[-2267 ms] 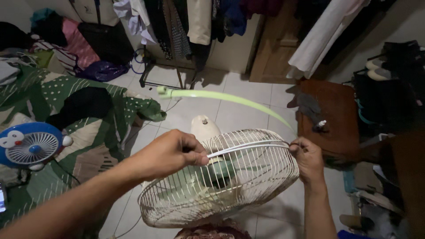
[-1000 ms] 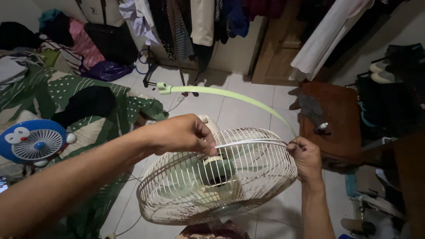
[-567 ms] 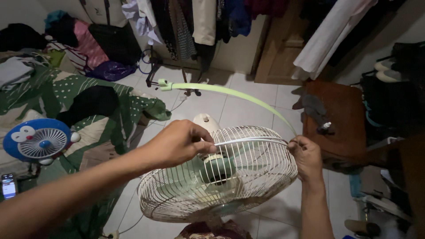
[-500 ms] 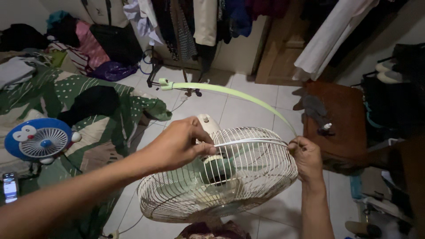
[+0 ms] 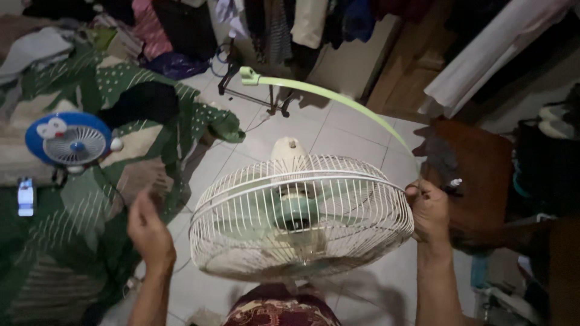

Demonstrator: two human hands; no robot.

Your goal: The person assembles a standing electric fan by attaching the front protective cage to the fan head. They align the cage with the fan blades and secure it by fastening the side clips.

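Note:
A cream wire fan cage with pale green blades inside fills the middle of the head view, tilted face up. My right hand grips the cage's right rim together with the end of a long light-green plastic rim band. That band arcs up and left from the hand, ending in a small clip. My left hand hovers off to the left of the cage, fingers apart, holding nothing. The fan's cream motor housing shows behind the cage.
A green patterned blanket covers the floor at left, with a small blue cartoon fan and a phone on it. Hanging clothes and a rack stand at the back. A brown stool sits at right. White floor tiles surround the fan.
My left hand has let go of the cage's top and pulled down to the left. The cage now faces up more squarely. The right hand keeps its grip.

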